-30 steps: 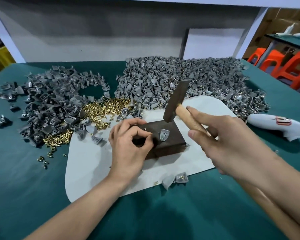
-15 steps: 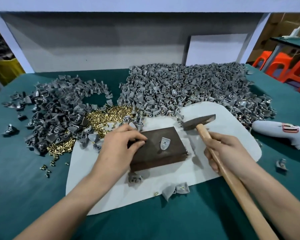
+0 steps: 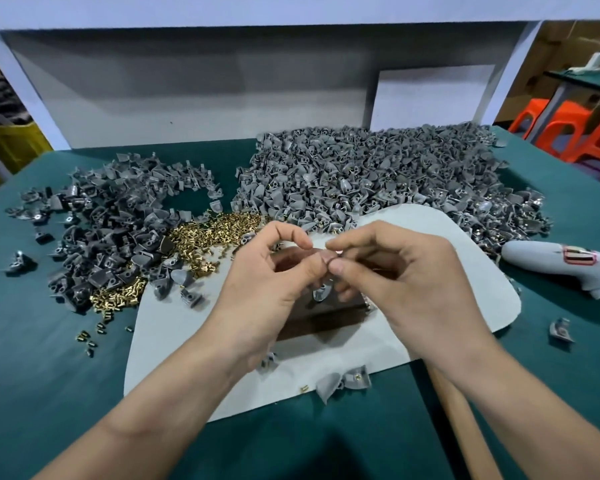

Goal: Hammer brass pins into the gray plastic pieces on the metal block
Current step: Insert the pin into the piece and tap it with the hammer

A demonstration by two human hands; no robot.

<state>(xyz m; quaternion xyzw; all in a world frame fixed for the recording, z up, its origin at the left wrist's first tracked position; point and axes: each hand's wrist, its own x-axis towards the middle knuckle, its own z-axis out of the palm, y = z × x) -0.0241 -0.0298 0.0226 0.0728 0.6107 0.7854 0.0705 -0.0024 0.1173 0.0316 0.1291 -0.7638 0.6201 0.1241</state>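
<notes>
The dark metal block (image 3: 321,323) sits on a white mat (image 3: 174,344), mostly covered by my hands. One gray plastic piece (image 3: 321,293) lies on top of it, just below my fingers. My left hand (image 3: 264,285) and my right hand (image 3: 406,289) meet fingertip to fingertip above the block. They pinch a tiny brass pin that barely shows between them. The hammer's wooden handle (image 3: 465,427) pokes out from under my right forearm, and its head is hidden. Loose brass pins (image 3: 215,237) are heaped left of the block.
Large heaps of gray pieces lie behind (image 3: 361,174) and to the left (image 3: 111,220) on the green table. A white gun-shaped tool (image 3: 561,268) rests at the right. Stray pieces sit at the mat's front edge (image 3: 343,381) and right (image 3: 560,330). Orange stools (image 3: 568,129) stand beyond.
My right hand has let go of the hammer and moved left over the block. My left hand lifted off the block's left side, and the two now pinch together.
</notes>
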